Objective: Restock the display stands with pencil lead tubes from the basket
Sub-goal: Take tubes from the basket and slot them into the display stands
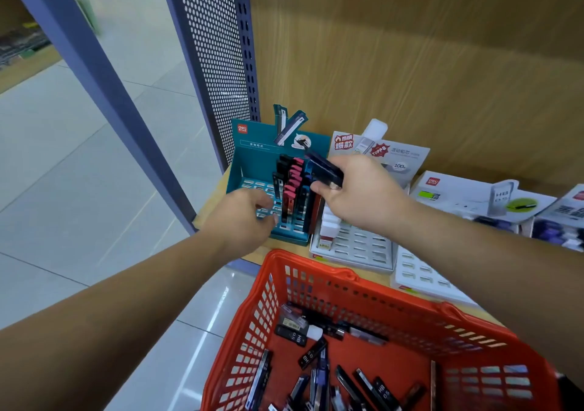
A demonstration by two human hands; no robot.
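Wood-grain panelling (pixel 410 63) backs a shelf (pixel 211 205), with a perforated side panel (pixel 215 63) at its left end and pale floor tiles (pixel 79 173) beyond. The right hand (pixel 357 192) is clenched round a bundle of dark lead tubes (pixel 327 170), thumb under and fingers over, and the bundle points up and to the left. Just left of that grip and slightly below it stands the teal display stand (pixel 252 164). Its right-hand rows hold upright black and pink-red tubes (pixel 292 186), and its left slots show open. The left hand (pixel 240 217) sits further left of the grip and lower, fingers curled at the stand's front slots; whether they pinch anything I cannot tell. Directly under the grip is a white display stand (pixel 363 246) with a few white-capped tubes at its left edge. A second white stand (pixel 420 276) lies below and to the right. Well below the grip, nearest the camera, the red basket (pixel 316 273) holds loose tubes (pixel 311 355) marked HB 0.5. Right of the grip lie white boxes (pixel 467 195)
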